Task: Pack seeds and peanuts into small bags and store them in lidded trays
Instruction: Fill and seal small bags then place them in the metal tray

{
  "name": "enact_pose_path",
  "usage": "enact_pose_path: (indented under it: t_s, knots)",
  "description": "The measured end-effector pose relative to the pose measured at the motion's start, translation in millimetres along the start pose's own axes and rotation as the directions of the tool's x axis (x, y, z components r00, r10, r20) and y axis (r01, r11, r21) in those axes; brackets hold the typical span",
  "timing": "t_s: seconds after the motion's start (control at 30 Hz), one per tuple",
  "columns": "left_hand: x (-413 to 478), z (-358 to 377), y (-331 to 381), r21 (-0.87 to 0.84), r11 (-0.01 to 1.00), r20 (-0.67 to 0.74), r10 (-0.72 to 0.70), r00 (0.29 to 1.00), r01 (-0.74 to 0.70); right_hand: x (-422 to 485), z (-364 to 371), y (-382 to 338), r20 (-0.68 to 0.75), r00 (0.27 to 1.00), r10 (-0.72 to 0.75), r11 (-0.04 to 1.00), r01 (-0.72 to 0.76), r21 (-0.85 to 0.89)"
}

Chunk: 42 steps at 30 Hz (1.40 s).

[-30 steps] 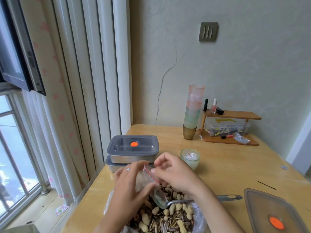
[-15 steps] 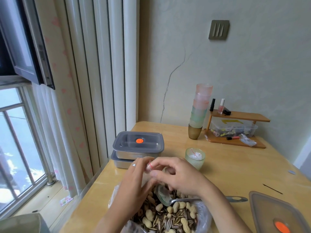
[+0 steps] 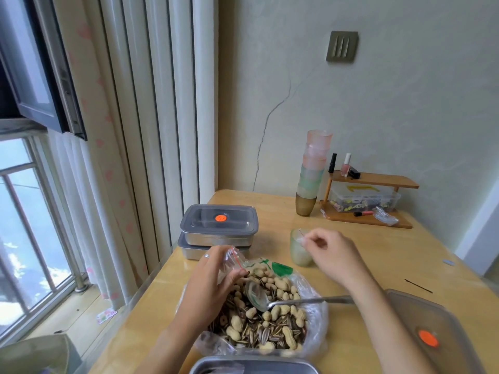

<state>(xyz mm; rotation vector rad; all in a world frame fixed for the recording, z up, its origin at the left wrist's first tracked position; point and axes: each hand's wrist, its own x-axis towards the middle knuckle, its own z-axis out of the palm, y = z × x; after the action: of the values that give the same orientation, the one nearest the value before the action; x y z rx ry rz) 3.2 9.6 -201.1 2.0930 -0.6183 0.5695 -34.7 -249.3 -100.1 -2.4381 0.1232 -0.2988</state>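
The left hand (image 3: pixel 213 282) pinches a small clear zip bag with a red strip (image 3: pixel 233 259) just above the large clear plastic bag of peanuts and striped seeds (image 3: pixel 316 327) on the wooden tabletop (image 3: pixel 405 260). The right hand (image 3: pixel 333 253), blurred with its fingers curled, is at the frosted green cup (image 3: pixel 298 255); whether it grips anything I cannot tell.

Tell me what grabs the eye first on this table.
The open bag of peanuts and seeds sits at the near edge, with a spoon lying in it. Just above it the left hand pinches a small bag, while the right hand is at the green cup behind. At the window side stand two stacked lidded trays.
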Motion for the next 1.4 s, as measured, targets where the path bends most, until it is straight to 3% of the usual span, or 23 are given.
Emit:
enact_pose_path:
  t_s: [0.07, 0.13, 0.23, 0.33, 0.4, 0.5, 0.6, 0.67, 0.73, 0.8, 0.9, 1.07, 1.17, 1.27, 1.4]
  knots:
    - [-1.8, -3.7, -0.4, 0.009, 1.000, -0.009, -0.009, 1.000, 0.009, -8.9, -13.4, 21.9, 0.084, 0.977, 0.196, 0.963, -0.175, -0.205]
    - [-1.2, -9.0, 2.7, 0.025, 1.000, -0.022, -0.005, 1.000, 0.005, -20.0, -24.0, 41.0, 0.150, 0.928, 0.342, 0.877, -0.257, -0.407]
    - [-2.5, -16.6, 6.8, 0.045, 0.999, -0.049, 0.007, 0.999, -0.005, -37.0, -38.1, 60.6, 0.200, 0.886, 0.418, 0.837, -0.291, -0.463]
    - [-16.7, -22.5, 4.8, 0.073, 0.997, -0.056, 0.009, 0.998, -0.004, -50.2, -47.4, 71.8, 0.217, 0.899, 0.380, 0.925, -0.364, -0.114]
    - [-30.2, -27.1, 3.6, 0.086, 0.996, -0.060, 0.006, 0.998, -0.001, -54.6, -52.0, 67.8, 0.140, 0.926, 0.350, 0.921, -0.367, 0.128]
    - [-44.8, -34.5, 3.8, 0.084, 0.996, -0.061, -0.006, 0.998, 0.012, -52.4, -50.1, 45.8, 0.019, 0.949, 0.315, 0.838, -0.288, 0.464]
    - [-52.5, -36.8, 5.9, 0.087, 0.996, -0.049, -0.006, 0.999, 0.011, -52.0, -39.5, 11.4, -0.002, 0.971, 0.240, 0.688, -0.169, 0.706]
    - [-58.2, -37.4, 11.9, 0.082, 0.996, -0.033, -0.019, 0.999, 0.022, -56.7, -26.4, -6.4, -0.013, 0.989, 0.145, 0.747, -0.100, 0.657]
    - [-63.2, -36.3, 15.3, 0.077, 0.997, -0.015, -0.030, 0.999, 0.031, -61.1, -13.3, -17.7, -0.050, 0.998, 0.039, 0.901, -0.014, 0.433]
    - [-65.3, -37.0, 17.2, 0.082, 0.996, 0.006, -0.032, 0.999, 0.032, -64.3, -8.2, -27.2, -0.082, 0.996, -0.044, 0.952, 0.066, 0.298]
    - [-62.7, -40.7, 21.9, 0.084, 0.996, 0.025, -0.042, 0.999, 0.040, -67.0, -13.4, -35.1, -0.140, 0.988, -0.067, 0.940, 0.109, 0.323]
    - [-51.8, -51.4, 22.9, 0.119, 0.989, 0.035, -0.094, 0.995, 0.089, -66.7, -27.1, -26.0, -0.262, 0.964, 0.044, 0.928, 0.058, 0.369]
    - [-49.5, -61.8, 17.1, 0.163, 0.980, 0.031, -0.121, 0.992, 0.115, -72.8, -34.3, -22.3, -0.307, 0.951, -0.045, 0.962, 0.123, 0.242]
    - [-47.4, -70.1, 19.4, 0.186, 0.960, 0.088, -0.230, 0.969, 0.211, -80.2, -36.1, -28.1, -0.257, 0.950, -0.176, 0.959, 0.224, 0.176]
    - [-43.5, -75.5, 19.2, 0.232, 0.903, 0.126, -0.398, 0.909, 0.363, -83.0, -38.3, -45.2, -0.225, 0.955, -0.191, 0.926, 0.251, 0.282]
